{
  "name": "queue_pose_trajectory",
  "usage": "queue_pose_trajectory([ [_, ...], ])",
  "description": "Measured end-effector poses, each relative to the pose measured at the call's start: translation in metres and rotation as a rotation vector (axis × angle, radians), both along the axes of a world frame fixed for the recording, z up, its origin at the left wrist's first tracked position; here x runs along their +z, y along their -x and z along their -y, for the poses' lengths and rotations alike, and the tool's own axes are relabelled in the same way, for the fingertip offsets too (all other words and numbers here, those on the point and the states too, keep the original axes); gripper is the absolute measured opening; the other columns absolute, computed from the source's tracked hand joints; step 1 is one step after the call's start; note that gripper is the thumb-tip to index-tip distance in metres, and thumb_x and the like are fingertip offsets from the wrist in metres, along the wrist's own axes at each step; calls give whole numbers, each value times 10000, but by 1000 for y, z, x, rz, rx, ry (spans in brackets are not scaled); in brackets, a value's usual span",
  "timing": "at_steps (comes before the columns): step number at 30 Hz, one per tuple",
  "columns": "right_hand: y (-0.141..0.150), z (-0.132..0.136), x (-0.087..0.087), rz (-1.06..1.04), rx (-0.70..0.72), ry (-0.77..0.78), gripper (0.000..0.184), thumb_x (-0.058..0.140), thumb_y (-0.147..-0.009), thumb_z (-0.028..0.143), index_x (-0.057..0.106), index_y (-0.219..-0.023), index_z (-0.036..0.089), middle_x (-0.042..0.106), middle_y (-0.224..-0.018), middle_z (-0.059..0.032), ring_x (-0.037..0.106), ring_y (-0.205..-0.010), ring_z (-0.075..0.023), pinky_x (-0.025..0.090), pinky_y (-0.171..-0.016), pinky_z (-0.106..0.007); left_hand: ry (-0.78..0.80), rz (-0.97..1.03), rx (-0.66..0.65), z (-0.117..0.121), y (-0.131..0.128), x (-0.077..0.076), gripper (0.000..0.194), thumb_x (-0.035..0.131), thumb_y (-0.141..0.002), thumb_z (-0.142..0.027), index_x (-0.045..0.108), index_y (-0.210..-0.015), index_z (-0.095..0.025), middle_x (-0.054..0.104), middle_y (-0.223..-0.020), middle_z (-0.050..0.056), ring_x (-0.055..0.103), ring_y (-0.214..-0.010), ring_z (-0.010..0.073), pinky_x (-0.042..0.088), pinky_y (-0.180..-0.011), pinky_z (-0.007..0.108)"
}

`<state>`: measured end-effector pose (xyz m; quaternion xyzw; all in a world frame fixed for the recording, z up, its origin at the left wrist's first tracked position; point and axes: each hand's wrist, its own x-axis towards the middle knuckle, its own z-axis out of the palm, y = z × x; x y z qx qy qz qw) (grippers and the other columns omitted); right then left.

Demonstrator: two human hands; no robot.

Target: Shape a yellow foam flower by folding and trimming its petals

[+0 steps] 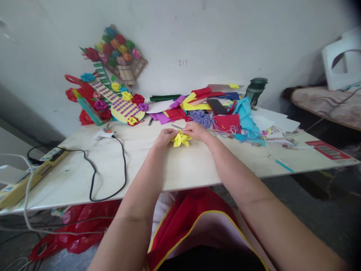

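Note:
A yellow paper flower [181, 139] sits at the middle of the pale wooden table [197, 165], held between both my hands. My left hand [166, 136] pinches its left side with fingers curled. My right hand [196, 131] grips the top right of the flower, fingers closed around it. A thin grey stick [176, 127] pokes out just above the flower between the hands; which hand holds it I cannot tell.
Coloured paper sheets [197, 105] and purple yarn [201, 118] are heaped behind the hands. A paper guitar with flowers [118, 103] leans on the wall at left. A glue gun [105, 132] with black cord [93, 177], a power strip [31, 173] and a dark bottle [255, 90] also stand there.

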<state>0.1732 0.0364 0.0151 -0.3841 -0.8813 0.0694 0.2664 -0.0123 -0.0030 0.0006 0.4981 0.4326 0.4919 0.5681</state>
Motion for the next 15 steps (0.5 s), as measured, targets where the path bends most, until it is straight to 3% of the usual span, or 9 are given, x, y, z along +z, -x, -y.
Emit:
queue_pose_trajectory([
  [8, 2, 11, 6, 13, -33, -64, 243, 561, -874, 307, 780, -941, 227, 694, -984, -54, 580, -799, -150, 350, -650, -264, 45, -10, -26, -3, 2, -1, 314, 835, -569, -329, 639, -667, -105, 634, -583, 25, 592, -530, 113, 451, -529, 219],
  [15, 3, 2, -2, -84, -1, -68, 200, 613, -836, 306, 790, -889, 230, 701, -929, -42, 576, -763, -143, 366, -638, -262, 48, -13, -48, 0, 1, 2, 305, 825, -584, -327, 625, -677, -116, 652, -622, 31, 619, -564, 128, 499, -582, 247],
])
